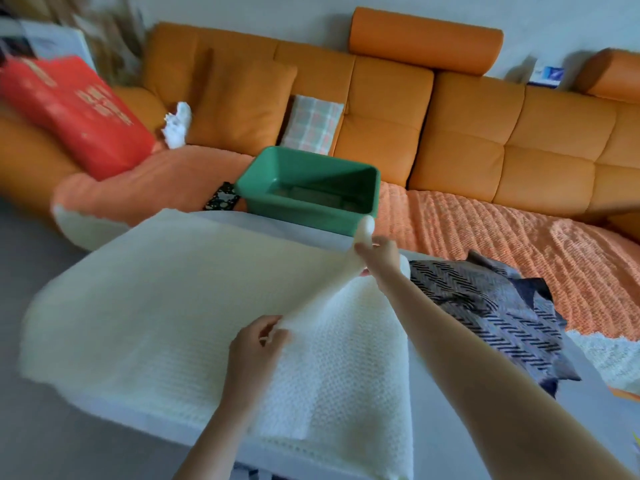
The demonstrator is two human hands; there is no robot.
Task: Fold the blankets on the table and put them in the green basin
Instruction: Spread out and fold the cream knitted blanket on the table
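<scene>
1. Orange sofa [467, 109] fills the far side of the room, with an orange cover on its seat.
2. Close in front of it stands the grey table [588, 414].
3. A big white blanket [156, 306] lies spread over most of the table. Its right part is lifted up into a loose flap.
4. A dark striped blanket [485, 306] lies in a messy heap on the right of the table, not folded yet.
5. The green basin [311, 188] sits just past the far edge of the table, near the sofa.
6. The right hand [379, 258] pinches the far corner of the white flap and holds it up.
7. The left hand [256, 344] pinches the near part of the same edge, lower down.
8. This looks like the first fold. To do it well, I think both hands should stay level, keep the edge tight, and carry it left until it meets the left edge. Then lay it flat and smooth out any bumps.
</scene>
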